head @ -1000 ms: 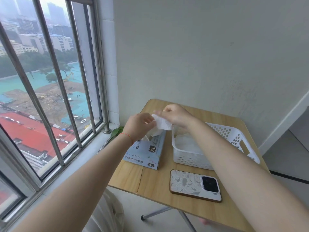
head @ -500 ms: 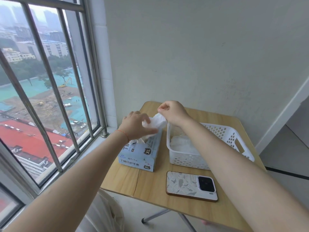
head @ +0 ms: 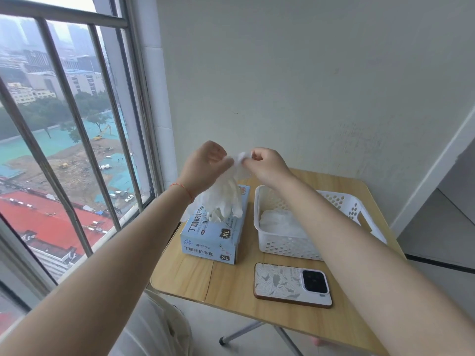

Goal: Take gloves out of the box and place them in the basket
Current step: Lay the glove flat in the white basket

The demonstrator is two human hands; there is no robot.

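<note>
1. Left hand [head: 205,167] & right hand [head: 264,163] have been raised from just over the box [head: 214,232] to well above it; 1 s ago they were low at its opening.
2. Glove [head: 226,194] has been drawn up & out: before, only a small bunched bit was seen betw. the hands; now it hangs full length from both pinches, fingertips dangling at the box opening.
3. Glove cuff is now held spread betw. the 2 hands.
</note>
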